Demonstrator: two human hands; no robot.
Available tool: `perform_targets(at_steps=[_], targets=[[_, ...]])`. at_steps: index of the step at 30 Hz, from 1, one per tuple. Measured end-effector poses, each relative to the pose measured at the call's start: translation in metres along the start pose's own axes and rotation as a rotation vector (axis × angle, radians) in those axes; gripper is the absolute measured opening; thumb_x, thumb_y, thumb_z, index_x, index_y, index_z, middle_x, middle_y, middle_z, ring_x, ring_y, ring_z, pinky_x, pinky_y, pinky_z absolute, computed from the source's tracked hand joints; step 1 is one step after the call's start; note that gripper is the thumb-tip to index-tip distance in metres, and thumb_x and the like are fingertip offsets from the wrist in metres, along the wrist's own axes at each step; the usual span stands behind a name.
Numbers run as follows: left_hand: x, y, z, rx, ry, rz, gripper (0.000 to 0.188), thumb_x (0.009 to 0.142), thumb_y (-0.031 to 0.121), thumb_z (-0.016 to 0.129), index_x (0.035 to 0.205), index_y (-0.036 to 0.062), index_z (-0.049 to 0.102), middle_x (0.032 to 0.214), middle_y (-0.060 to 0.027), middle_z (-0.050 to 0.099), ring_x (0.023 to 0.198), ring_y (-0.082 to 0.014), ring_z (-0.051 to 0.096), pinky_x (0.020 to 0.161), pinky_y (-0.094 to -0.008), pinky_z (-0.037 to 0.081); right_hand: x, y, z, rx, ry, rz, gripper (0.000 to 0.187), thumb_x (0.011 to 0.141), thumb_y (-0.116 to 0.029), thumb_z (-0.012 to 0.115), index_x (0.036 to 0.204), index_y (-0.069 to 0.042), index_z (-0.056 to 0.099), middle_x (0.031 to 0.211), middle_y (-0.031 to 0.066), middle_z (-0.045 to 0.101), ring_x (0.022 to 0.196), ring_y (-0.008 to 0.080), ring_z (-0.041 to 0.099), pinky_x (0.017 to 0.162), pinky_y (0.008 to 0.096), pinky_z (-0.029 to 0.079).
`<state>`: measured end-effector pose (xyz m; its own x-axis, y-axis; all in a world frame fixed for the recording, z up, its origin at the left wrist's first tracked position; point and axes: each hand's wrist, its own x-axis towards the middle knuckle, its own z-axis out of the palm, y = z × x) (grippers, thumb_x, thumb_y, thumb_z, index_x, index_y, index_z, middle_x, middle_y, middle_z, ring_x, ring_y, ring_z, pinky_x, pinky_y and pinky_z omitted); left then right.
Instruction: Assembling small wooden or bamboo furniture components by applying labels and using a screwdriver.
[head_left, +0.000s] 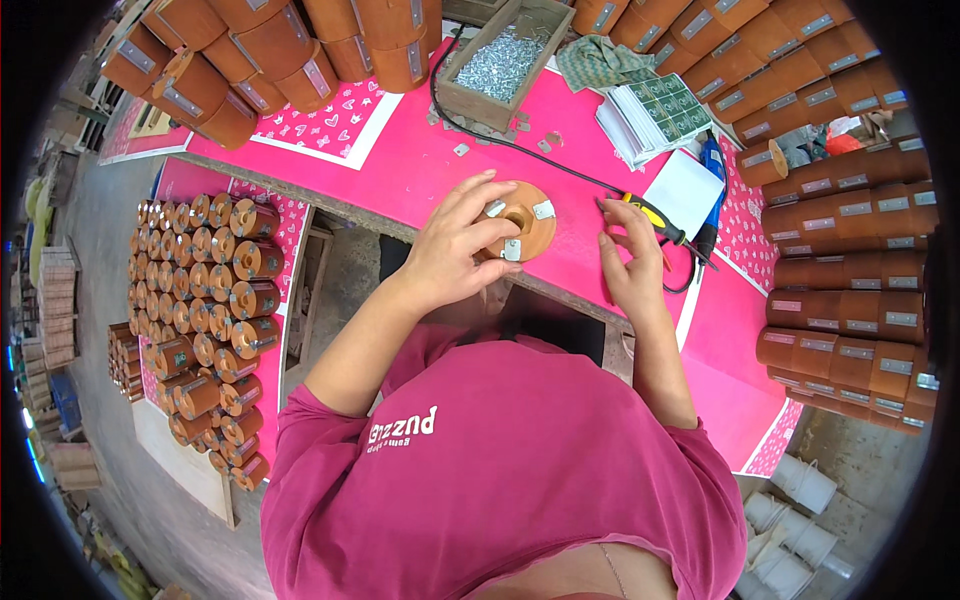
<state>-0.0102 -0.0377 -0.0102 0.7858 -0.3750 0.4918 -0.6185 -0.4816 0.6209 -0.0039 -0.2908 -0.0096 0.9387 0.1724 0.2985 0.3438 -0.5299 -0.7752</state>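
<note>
A round wooden piece [538, 232] stands at the table's near edge with its ringed top facing up. It has a centre hole and small metal plates on its face, one of them a plate [512, 249] at the near side. My left hand [455, 240] grips it from the left, fingers bent over the top and thumb at the near side. To the right, my right hand [640, 265] is raised, its index finger and thumb apart, with nothing visible between them. Just behind that hand lies a yellow-and-black hand tool [655, 217], partly covered by the fingers.
A wooden box [480, 103] of small metal parts sits at the back, loose plates beside it. A black cord [540, 157] crosses the pink table [400, 160]. White card [683, 187], a blue tool [713, 160] and a cloth [600, 65] lie right. Wooden cylinders [850, 260] are stacked around.
</note>
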Motion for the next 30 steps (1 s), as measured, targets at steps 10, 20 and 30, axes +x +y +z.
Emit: perform_targets(at_steps=[10,20,30], targets=[[0.002,0.009,0.039,0.016,0.331,-0.169,0.038,0.059,0.012,0.083,0.09,0.0042,0.062,0.128,-0.019,0.048,0.119,-0.0356,0.047,0.096,-0.0415,0.042,-0.022,0.033,-0.013,-0.692,-0.064,0.157,0.078,0.067,-0.039,0.078,0.129,-0.003,0.046,0.127,0.022,0.044,0.118,0.0377,0.039,0.097,0.0461,0.036],[-0.011,-0.005,0.042,0.005,0.327,-0.253,0.103,0.056,0.017,0.087,0.138,0.0098,0.025,0.138,-0.0213,0.033,0.122,-0.0353,0.044,0.1,-0.0414,0.04,-0.027,0.028,-0.03,-0.913,-0.254,0.387,0.1,0.058,-0.054,0.079,0.135,-0.004,0.041,0.124,0.0266,0.043,0.112,0.0405,0.043,0.093,0.0466,0.04],[-0.014,-0.018,0.064,-0.339,0.238,-0.492,0.1,0.057,0.025,0.087,0.135,0.0059,0.027,0.129,-0.0196,0.044,0.118,-0.0338,0.049,0.096,-0.0431,0.043,-0.018,0.038,-0.02,-0.968,-0.317,0.336,0.061,0.067,-0.026,0.067,0.117,0.005,0.052,0.103,0.0248,0.056,0.093,0.0418,0.054,0.083,0.0464,0.047]])
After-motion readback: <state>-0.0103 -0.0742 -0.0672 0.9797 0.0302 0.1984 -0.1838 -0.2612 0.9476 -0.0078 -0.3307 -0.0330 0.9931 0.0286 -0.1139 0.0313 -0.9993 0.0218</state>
